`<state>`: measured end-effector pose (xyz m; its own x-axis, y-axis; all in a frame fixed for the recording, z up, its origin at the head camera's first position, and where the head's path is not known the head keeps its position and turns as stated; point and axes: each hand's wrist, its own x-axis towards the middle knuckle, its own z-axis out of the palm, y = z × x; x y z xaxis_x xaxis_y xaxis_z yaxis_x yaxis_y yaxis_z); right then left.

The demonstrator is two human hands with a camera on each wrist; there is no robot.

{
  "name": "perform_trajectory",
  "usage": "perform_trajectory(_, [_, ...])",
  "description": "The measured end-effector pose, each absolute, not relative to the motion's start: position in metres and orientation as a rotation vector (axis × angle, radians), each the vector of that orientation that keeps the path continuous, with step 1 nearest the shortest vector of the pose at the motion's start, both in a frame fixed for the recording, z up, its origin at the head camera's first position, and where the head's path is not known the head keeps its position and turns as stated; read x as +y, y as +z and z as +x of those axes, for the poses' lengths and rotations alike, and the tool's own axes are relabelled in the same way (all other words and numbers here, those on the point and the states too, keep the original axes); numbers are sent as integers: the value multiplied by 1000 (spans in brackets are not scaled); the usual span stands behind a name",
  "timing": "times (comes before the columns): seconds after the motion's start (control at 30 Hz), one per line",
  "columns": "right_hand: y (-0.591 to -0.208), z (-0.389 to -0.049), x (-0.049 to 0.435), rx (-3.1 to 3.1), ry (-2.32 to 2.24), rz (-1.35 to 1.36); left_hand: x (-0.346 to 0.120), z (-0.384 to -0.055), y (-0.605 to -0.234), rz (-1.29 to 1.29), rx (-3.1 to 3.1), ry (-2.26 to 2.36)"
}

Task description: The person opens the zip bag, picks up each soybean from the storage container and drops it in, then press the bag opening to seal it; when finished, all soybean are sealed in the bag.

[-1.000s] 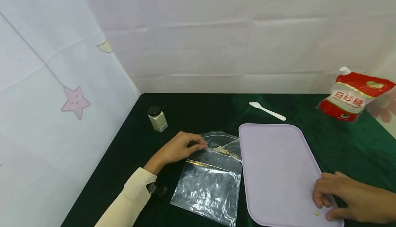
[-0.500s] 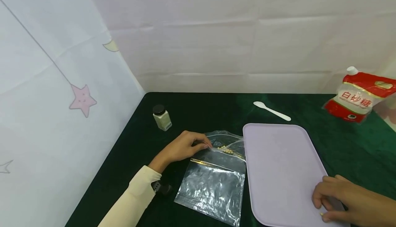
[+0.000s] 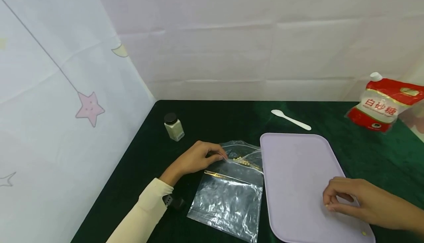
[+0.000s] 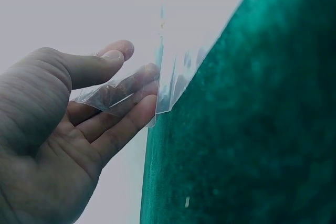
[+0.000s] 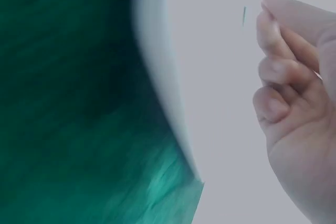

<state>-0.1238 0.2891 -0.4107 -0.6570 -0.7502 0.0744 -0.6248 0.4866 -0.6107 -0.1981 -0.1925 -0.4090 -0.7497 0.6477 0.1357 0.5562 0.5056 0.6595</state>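
My left hand (image 3: 195, 158) pinches the lip of a clear zip-lock bag (image 3: 228, 202), which lies beside the tray with its mouth partly lifted. Several small yellow soybeans (image 3: 244, 161) show inside near the opening. In the left wrist view, thin plastic (image 4: 170, 80) lies over the fingers. Over the lilac tray (image 3: 294, 169), my right hand (image 3: 359, 200) is raised slightly, thumb and index fingertips together; the soybean between them is hidden. Another soybean (image 3: 363, 233) lies at the tray's near right corner. The right wrist view shows the right hand (image 5: 296, 77) with its other fingers curled.
A small jar (image 3: 174, 127) with a black lid stands at the back left. Behind the tray lies a white plastic spoon (image 3: 290, 120). A red and white sugar pouch (image 3: 384, 103) stands at the back right of the green-covered table (image 3: 225, 118).
My right hand has closed its fingertips at a soybean and moved up and left over the tray. A soybean now shows at the corner. My left hand keeps its hold on the bag.
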Motion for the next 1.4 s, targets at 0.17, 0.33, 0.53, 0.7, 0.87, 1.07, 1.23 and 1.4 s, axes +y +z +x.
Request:
perform_trajectory(0.17, [-389, -141, 253, 2657, -1122, -1170, -193, -197, -409, 1029, 2611, 1074])
perform_trajectory(0.33, [-374, -164, 216, 2736, -1190, -1085, -194, -198, -409, 1050, 2601, 1082])
perform_trajectory(0.53, [-371, -196, 172, 2779, -1204, -1099, -195, -198, -409, 1048, 2599, 1079])
perform_trajectory(0.7, [-376, -212, 144, 2727, -1204, -1129, -193, -197, -410, 1044, 2601, 1081])
perform_trajectory(0.87, [-377, -216, 128, 2696, -1189, -1180, -192, -198, -410, 1050, 2596, 1095])
perform_trajectory(1.07, [-377, -215, 129, 2720, -1176, -1174, -192, -200, -410, 1064, 2592, 1092])
perform_trajectory(1.23, [-374, -213, 149, 2740, -1122, -1184, -193, -199, -410, 1058, 2594, 1076])
perform_trajectory(1.4, [-368, -209, 183, 2691, -867, -1297, -194, -199, -410, 1057, 2594, 1072])
